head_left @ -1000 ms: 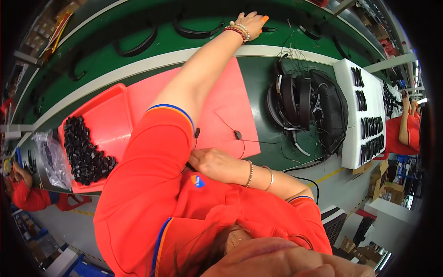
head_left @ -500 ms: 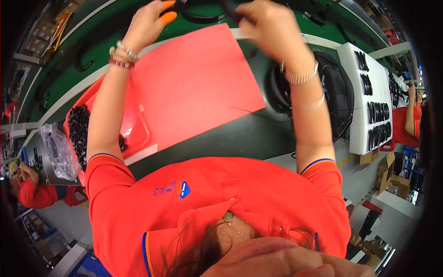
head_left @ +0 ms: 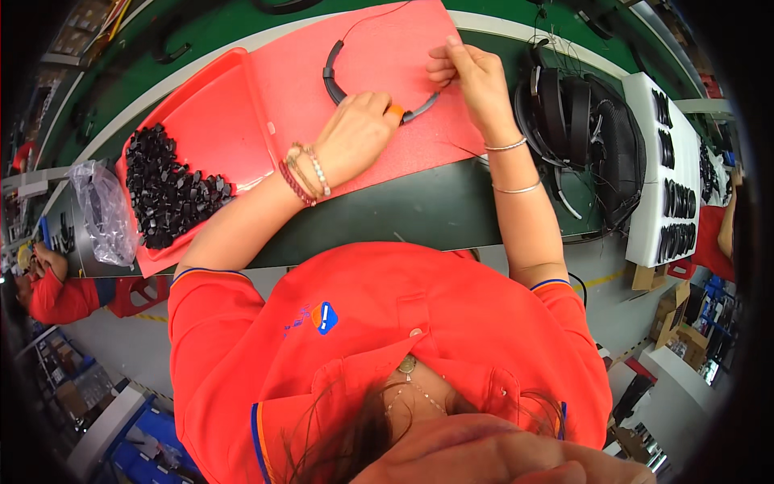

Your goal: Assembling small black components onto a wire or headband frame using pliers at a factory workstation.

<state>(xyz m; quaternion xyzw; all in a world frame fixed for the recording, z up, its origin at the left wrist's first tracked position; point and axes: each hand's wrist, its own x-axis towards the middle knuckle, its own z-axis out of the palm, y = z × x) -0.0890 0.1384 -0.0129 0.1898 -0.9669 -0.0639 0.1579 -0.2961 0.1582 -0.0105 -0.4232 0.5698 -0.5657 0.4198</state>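
Observation:
A black curved headband (head_left: 330, 74), like one from headphones, lies over the red sheet (head_left: 387, 48), with a thin wire trailing from its far end. My left hand (head_left: 359, 133) is closed on the middle of its curve, orange covers on the fingertips. Close to the band's right end, my right hand (head_left: 476, 77) has its fingers curled together in a pinch. What sits between those fingertips, perhaps a thin wire, is too small to make out.
At left, a red tray (head_left: 250, 105) holds many small black parts (head_left: 169, 189), beside a clear plastic bag (head_left: 105, 214). Several black headbands (head_left: 552, 113) with loose wires stand at right against a black mesh bag (head_left: 617, 153). Beyond is a white foam tray (head_left: 645, 161) of black parts.
Both hands have come back from the green surface beyond the sheet to above the red sheet. A headband now lies under my left hand. More of the red tray shows.

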